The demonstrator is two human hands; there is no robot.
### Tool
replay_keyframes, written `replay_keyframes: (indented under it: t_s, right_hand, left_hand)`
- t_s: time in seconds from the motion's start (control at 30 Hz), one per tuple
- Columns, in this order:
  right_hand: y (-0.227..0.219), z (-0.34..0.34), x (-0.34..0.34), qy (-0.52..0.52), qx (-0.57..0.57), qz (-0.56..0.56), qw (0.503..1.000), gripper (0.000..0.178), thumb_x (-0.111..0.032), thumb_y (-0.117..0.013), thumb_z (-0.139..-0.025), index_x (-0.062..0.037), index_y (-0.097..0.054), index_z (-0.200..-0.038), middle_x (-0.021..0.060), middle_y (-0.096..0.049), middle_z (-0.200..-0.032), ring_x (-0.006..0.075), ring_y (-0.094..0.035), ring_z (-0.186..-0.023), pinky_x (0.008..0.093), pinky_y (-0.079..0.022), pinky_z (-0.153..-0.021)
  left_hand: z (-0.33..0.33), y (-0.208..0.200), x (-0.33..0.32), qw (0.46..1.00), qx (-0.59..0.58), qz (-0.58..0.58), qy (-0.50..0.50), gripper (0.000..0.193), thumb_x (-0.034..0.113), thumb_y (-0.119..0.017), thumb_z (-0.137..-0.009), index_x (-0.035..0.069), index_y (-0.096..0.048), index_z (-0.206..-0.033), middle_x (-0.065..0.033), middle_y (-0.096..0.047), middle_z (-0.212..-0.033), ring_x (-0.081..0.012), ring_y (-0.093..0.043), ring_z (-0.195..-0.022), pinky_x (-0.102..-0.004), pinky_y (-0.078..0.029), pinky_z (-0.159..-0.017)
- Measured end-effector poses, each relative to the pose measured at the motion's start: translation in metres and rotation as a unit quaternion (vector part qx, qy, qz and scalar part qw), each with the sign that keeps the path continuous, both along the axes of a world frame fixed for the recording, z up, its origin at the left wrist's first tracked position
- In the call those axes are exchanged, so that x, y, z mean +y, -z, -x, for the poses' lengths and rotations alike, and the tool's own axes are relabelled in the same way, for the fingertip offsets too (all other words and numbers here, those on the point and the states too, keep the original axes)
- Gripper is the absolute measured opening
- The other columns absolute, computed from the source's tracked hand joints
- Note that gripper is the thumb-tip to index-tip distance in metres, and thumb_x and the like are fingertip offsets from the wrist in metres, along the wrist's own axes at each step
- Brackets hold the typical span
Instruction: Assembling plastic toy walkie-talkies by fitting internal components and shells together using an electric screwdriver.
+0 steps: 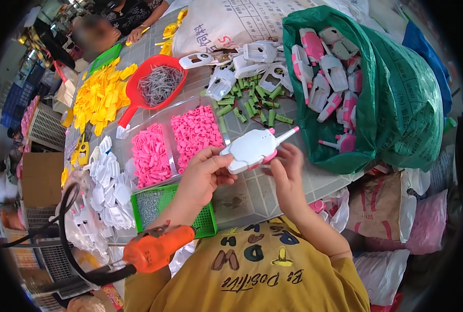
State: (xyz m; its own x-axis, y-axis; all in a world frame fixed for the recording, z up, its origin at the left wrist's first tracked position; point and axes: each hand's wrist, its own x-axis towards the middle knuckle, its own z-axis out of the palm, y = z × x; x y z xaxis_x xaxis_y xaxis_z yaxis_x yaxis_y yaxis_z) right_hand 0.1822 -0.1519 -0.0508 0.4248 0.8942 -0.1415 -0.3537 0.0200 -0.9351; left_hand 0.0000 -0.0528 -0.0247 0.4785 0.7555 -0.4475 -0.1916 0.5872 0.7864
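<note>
A white plastic toy casing with pink edging and a thin, pink-tipped stem is held up over the table's near side. My left hand pinches its left end between thumb and fingers. At its lower right edge, by the stem's base, the thumb and curled fingers of my right hand grip the pink side; some fingertips are hidden. Just beyond lie green cylindrical cells with wires and several opened white casing halves. Small pink plastic parts fill a clear divided tray left of them.
Similar casings fill a green sack on the right. A red scoop-shaped basin holds screws. Yellow parts, white parts and a green basket are leftward. An orange corded tool hangs near my left forearm. Another person sits opposite.
</note>
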Motion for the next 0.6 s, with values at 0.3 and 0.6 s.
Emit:
replay_keyframes:
  t_s: [0.3,0.6]
  right_hand:
    - [-0.015,-0.015,0.004,-0.133,-0.686,-0.184,0.692,0.068,-0.016,-0.084,-0.071,-0.0108,-0.059,-0.135,0.007,-0.063,-0.139,0.0292,-0.058,-0.132,0.0664,-0.024,-0.119]
    - [0.025,-0.005,0.001,-0.182,-0.647,-0.163,0.723,0.058,-0.012,-0.079,-0.077,-0.0028,-0.058,-0.13,0.0156,-0.065,-0.129,0.0333,-0.064,-0.117,0.0519,-0.048,-0.108]
  left_hand:
    - [0.017,0.004,-0.004,0.993,0.063,0.073,0.075,0.023,0.027,-0.07,-0.095,0.006,-0.067,-0.102,-0.007,-0.069,-0.083,-0.0195,-0.07,-0.068,-0.0304,-0.057,-0.06]
    - [0.125,-0.051,-0.019,0.922,-0.071,-0.254,0.282,0.056,0.035,-0.076,-0.088,0.002,-0.063,-0.131,-0.0158,-0.072,-0.106,-0.0254,-0.068,-0.098,-0.0418,-0.052,-0.095]
